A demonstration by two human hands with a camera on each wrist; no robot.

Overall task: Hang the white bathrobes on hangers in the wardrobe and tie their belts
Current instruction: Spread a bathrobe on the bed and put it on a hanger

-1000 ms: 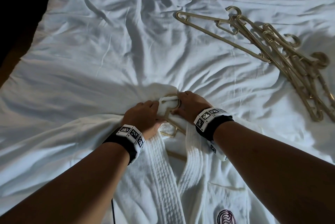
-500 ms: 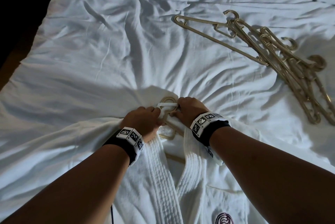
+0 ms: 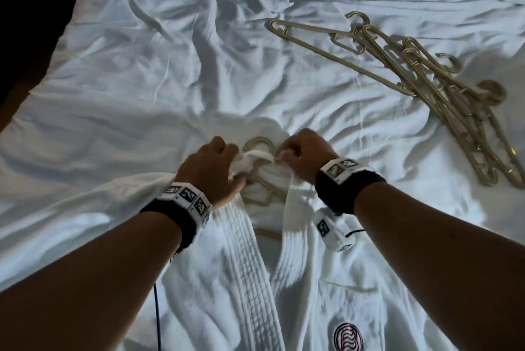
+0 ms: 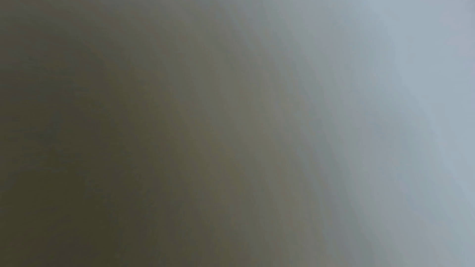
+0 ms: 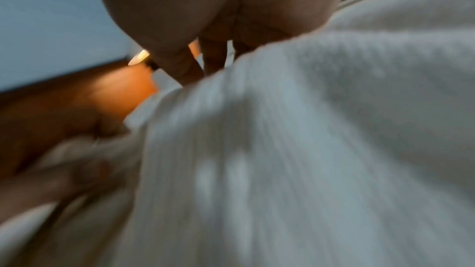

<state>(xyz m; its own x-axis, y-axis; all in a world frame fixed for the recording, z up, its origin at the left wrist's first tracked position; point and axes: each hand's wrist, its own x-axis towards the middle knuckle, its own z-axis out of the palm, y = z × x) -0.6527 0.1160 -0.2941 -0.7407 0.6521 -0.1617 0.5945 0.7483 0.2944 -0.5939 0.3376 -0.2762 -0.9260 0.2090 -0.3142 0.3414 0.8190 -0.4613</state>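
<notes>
A white bathrobe (image 3: pixel 244 288) with a ribbed collar lies open on the bed, a beige hanger (image 3: pixel 260 148) inside its neck with the hook poking out at the top. My left hand (image 3: pixel 211 170) grips the left side of the collar beside the hook. My right hand (image 3: pixel 305 154) pinches the white collar fabric on the hook's right side. In the right wrist view, my right hand (image 5: pixel 205 52) curls into the robe cloth (image 5: pixel 308 149). The left wrist view is only a grey blur.
A pile of several beige hangers (image 3: pixel 431 86) lies on the rumpled white bed sheet (image 3: pixel 156 66) to the upper right. The bed's dark left edge (image 3: pixel 34 38) runs along the frame. A pink emblem (image 3: pixel 349 338) marks the robe's chest.
Both hands have drawn slightly apart at the collar, stretching the white fabric across the hanger's neck, and more of the hook shows between them.
</notes>
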